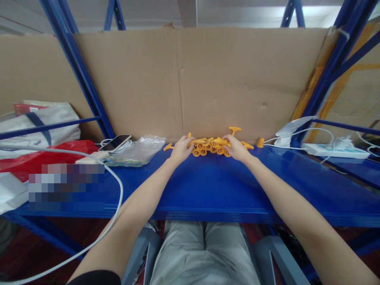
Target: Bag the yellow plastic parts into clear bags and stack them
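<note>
A pile of yellow plastic pieces (212,148) lies at the back of the blue shelf top, against the cardboard. Several show round, cup-like open ends facing me; some have T-shaped ends. My left hand (180,149) is closed around the pile's left end, with the fingers partly hidden by the pieces. At the right end, my right hand (236,147) grips the pieces from above, its fingertips bent over them. One T-shaped end (234,129) sticks up behind my right hand. Another yellow T-shaped end (168,147) points out to the left of my left hand.
A small yellow cone-shaped piece (260,143) stands right of the pile. Left are a clear plastic bag (142,150), a phone (116,143) and a red bag (59,156). A white cable (120,190) loops over the left side. A power strip (335,151) lies right.
</note>
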Tool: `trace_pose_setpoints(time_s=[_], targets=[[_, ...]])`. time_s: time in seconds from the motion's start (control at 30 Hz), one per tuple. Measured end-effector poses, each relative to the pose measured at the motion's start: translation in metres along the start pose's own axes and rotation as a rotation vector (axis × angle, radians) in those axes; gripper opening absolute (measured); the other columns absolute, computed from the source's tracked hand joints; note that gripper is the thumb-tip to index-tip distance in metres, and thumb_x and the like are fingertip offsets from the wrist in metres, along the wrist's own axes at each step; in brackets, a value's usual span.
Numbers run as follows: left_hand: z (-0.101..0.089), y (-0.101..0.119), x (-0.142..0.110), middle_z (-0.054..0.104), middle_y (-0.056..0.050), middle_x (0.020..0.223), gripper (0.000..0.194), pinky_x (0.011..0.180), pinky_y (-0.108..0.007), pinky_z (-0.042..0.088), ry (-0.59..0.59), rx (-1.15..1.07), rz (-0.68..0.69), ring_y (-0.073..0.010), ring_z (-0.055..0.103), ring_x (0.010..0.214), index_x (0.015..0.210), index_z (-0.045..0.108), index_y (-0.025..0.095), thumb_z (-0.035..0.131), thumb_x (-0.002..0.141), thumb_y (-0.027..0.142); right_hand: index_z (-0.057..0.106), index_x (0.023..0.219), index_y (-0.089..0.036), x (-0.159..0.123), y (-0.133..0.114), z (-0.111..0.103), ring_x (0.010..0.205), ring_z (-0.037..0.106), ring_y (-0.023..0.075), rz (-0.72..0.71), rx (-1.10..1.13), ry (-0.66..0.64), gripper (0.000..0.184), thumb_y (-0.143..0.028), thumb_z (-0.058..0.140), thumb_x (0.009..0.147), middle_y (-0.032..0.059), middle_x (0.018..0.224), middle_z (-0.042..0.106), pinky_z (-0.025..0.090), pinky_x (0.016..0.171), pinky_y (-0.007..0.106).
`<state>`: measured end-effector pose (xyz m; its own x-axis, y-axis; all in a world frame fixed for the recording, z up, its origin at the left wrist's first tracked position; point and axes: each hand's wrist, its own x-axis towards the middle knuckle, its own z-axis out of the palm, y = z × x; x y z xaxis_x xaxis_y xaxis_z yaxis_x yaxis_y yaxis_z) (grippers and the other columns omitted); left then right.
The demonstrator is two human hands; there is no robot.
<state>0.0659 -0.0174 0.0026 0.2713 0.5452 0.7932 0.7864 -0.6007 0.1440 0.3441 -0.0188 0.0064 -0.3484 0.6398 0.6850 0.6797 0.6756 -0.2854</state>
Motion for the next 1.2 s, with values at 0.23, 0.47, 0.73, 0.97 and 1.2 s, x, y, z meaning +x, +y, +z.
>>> trace_pose_setpoints(time_s=[0.23,0.47,0.73,0.97,1.2], targets=[[0.002,0.0,0.0,0.066,-0.006,0.1,0.026,0.088,-0.033,0.053,0.0,-0.008,-0.031,-0.019,0.064,0.094,0.108,0.067,0.019,0.055,0.085,0.017,0.053,0.105,-0.02,0.0,-0.004,0.002,0.109,0.06,0.0266,-0.015,0.024,-0.03,0.028,-0.014,0.052,0.078,0.0122,0.115,0.063,0.046,0.097,0.048],[0.002,0.0,0.001,0.068,-0.006,0.098,0.025,0.087,-0.032,0.053,0.004,-0.023,-0.029,-0.0188,0.065,0.092,0.106,0.068,0.018,0.056,0.085,0.017,0.053,0.103,-0.021,0.001,0.003,0.004,0.109,0.061,0.0271,-0.018,0.018,-0.009,0.029,-0.012,0.053,0.076,0.011,0.114,0.064,0.047,0.096,0.048],[0.001,0.001,0.0,0.069,-0.006,0.097,0.025,0.086,-0.033,0.053,-0.029,-0.023,-0.022,-0.019,0.065,0.091,0.105,0.069,0.019,0.056,0.084,0.016,0.055,0.104,-0.022,0.001,0.011,0.005,0.107,0.061,0.0258,0.023,0.051,0.001,0.03,-0.014,0.055,0.076,0.0092,0.113,0.064,0.047,0.097,0.049],[0.002,0.006,0.0,0.069,-0.006,0.097,0.026,0.086,-0.031,0.052,-0.04,-0.043,0.014,-0.0175,0.065,0.089,0.106,0.069,0.018,0.058,0.084,0.015,0.06,0.108,-0.021,0.001,0.008,0.005,0.113,0.059,0.0254,-0.032,0.153,-0.007,0.029,-0.018,0.057,0.08,0.0112,0.116,0.063,0.049,0.097,0.049],[-0.001,0.015,0.002,0.07,-0.004,0.085,0.024,0.076,-0.03,0.052,-0.048,-0.074,0.053,-0.0166,0.064,0.077,0.106,0.07,0.019,0.059,0.085,0.021,0.059,0.121,-0.022,0.003,-0.006,0.003,0.117,0.059,0.0251,-0.012,0.245,-0.002,0.037,-0.022,0.058,0.084,0.0117,0.124,0.061,0.049,0.099,0.048]])
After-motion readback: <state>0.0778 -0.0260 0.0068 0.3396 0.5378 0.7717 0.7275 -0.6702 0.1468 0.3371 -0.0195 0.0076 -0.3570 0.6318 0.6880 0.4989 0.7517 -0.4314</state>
